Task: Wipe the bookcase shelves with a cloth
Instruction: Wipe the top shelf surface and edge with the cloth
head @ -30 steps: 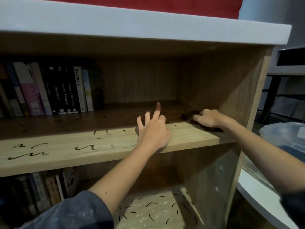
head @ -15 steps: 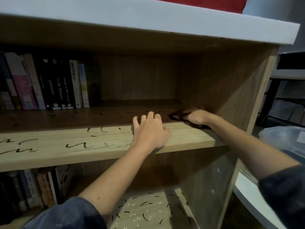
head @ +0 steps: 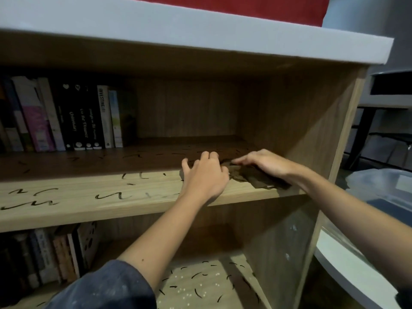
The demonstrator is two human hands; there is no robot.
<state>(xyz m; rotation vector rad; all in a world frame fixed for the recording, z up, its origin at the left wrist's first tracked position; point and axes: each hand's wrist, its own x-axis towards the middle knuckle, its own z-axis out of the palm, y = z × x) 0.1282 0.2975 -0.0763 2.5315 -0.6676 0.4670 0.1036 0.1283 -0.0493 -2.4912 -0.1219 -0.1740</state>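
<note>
The wooden bookcase's middle shelf carries dark squiggly marks along its front and further back. A dark brown cloth lies crumpled at the shelf's right end, close to the side panel. My right hand lies on top of the cloth, fingers stretched out to the left and pressing it down. My left hand sits just left of it, fingers curled down onto the cloth's left edge; its fingertips are hidden behind the knuckles.
A row of upright books fills the left of the middle shelf, and more books stand on the lower shelf, which is also marked. A clear plastic bin and a white surface lie to the right.
My right hand has slid the cloth left along the shelf from the right corner. My left hand's raised fingers have curled down and now meet the cloth's edge.
</note>
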